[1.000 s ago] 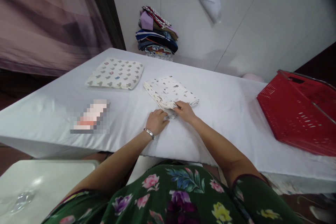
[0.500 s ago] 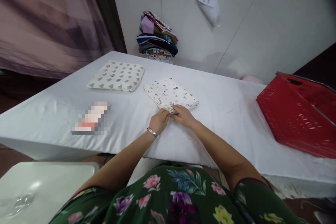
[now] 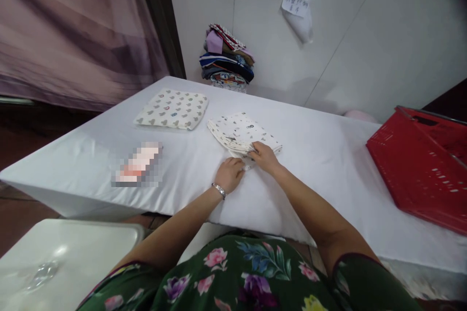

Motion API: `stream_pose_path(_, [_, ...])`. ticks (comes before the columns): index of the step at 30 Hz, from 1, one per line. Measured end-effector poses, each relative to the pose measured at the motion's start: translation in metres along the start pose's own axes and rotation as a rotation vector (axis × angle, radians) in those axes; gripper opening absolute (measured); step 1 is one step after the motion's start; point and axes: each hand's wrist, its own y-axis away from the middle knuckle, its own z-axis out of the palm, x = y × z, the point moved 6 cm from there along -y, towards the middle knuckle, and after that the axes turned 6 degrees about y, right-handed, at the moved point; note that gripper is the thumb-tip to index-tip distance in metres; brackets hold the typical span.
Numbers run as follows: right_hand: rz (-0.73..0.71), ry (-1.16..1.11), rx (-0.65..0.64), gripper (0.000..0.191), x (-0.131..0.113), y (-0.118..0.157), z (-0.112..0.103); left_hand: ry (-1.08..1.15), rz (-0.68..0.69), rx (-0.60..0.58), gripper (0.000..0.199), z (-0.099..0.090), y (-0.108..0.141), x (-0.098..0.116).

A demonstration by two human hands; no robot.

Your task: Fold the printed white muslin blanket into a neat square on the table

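A cloth [image 3: 242, 130] is clamped by the right hand [image 3: 265, 156]; the grip of the left hand [image 3: 229, 175] cannot be told.

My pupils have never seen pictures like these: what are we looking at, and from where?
No machine: these are a person's bare hands, seen by one camera worn on the head, looking forward and down. The right hand grips the edge of a folded white cloth with small dark prints; the left hand is at its near corner. The white-draped table also bears a folded cream cloth with grey prints, a pixelated item and, at right, a red plastic basket.
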Motion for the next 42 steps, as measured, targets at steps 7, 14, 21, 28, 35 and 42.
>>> stream_pose_path(7, [-0.269,0.157,-0.048,0.02,-0.013,0.004,0.002,-0.087,0.07,-0.139,0.027,0.007,0.0,0.004])
stream_pose_path(14, [-0.319,0.167,-0.148,0.021,-0.017,0.021,0.025,-0.047,0.03,-0.103,0.029,0.007,0.001,0.003])
stream_pose_path(21, [-0.287,0.16,-0.157,0.026,-0.015,0.022,0.025,-0.041,-0.013,-0.088,0.03,0.007,0.003,0.002])
stream_pose_path(28, [-0.303,0.211,-0.079,0.028,-0.013,0.02,0.017,-0.003,-0.012,-0.078,0.025,0.005,0.008,0.003])
stream_pose_path(35, [-0.327,0.187,-0.101,0.031,-0.018,0.034,0.039,0.034,-0.068,-0.041,0.017,0.0,0.01,0.001])
stream_pose_path(42, [-0.2,0.059,-0.018,0.037,-0.013,0.038,0.038,-0.086,-0.076,0.06,0.04,-0.012,0.004,0.0])
